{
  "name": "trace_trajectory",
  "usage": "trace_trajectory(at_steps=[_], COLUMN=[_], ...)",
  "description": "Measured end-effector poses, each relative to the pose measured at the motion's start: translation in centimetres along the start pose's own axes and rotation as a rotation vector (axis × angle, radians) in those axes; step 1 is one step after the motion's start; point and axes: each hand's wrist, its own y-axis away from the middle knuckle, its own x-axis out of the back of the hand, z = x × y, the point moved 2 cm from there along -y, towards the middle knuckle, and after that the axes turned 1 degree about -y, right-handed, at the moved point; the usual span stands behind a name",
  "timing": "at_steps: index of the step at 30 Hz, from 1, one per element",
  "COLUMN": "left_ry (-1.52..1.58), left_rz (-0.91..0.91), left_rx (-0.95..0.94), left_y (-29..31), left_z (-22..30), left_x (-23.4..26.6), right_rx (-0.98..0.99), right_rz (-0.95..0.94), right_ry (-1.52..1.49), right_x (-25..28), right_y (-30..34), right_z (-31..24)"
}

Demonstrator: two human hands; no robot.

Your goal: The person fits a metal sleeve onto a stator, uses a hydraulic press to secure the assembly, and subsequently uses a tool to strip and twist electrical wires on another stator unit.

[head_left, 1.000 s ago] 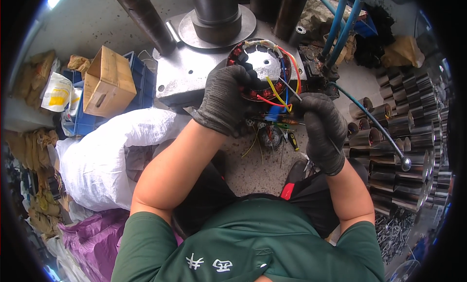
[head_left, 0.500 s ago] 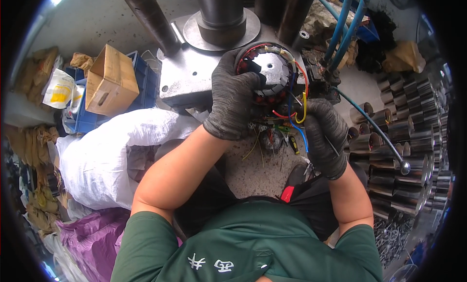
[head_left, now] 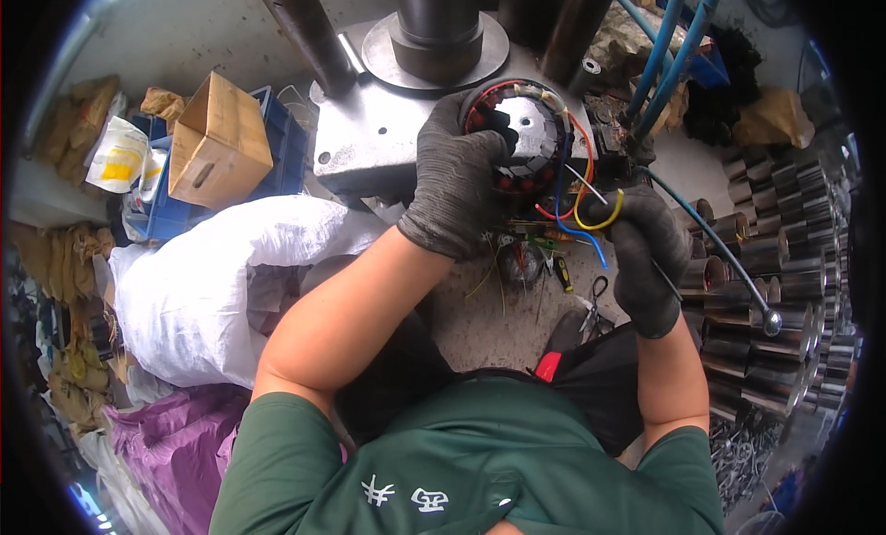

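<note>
Cloth (head_left: 51, 272), brown and crumpled, lines the far left of a cluttered workshop, near a white bag (head_left: 118, 156) with a yellow patch. Below it in view, a purple sack (head_left: 175, 438) lies in folds. Next come an open cardboard box (head_left: 221, 147), a blue crate (head_left: 288, 161) showing behind it, and a bulky white sack (head_left: 185, 286). At center, before a machine's flat metal plate (head_left: 360, 133), the worker's left hand (head_left: 457, 170), in a dark glove, grips a wound ring (head_left: 533, 177) by its left side. The thumb presses inside the rim; the other fingers are largely hidden behind it, so their spacing cannot be told. The ring appears over the plate's front edge (whether the two touch is unclear). Red wire (head_left: 590, 152), blue wire (head_left: 591, 235) and yellow wire (head_left: 600, 227) trail from its right side, above a yellow-and-black handle (head_left: 563, 274) lower down. A thin metal rod (head_left: 585, 183) points toward the ring from the gloved right hand (head_left: 651, 249), its fingers curled together around the shaft. At far right, a ball-tipped lever (head_left: 772, 321) slants past rows of shiny metal cylinders (head_left: 775, 295).
</note>
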Motion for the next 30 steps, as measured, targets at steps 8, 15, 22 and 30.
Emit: trace_trajectory(at_steps=[8,15,22,30], left_ry=[0.021,-0.032,-0.134,-0.053], left_rz=[-0.032,-0.002,-0.045,-0.065], left_rx=[0.018,0.036,-0.066,-0.017], left_y=[0.0,0.3,0.8,0.0], left_z=[-0.4,-0.2,-0.6,0.6], left_x=[0.2,-0.1,-0.8,0.2], right_rx=[0.045,0.052,0.096,-0.158], right_rz=[-0.066,-0.054,-0.101,-0.017], right_ry=[0.089,0.155,0.254,-0.217], right_x=[-1.4,-2.0,-3.1,-0.5], right_y=[-0.2,-0.3,-0.6,0.6], right_z=[0.8,0.8,1.5,0.5])
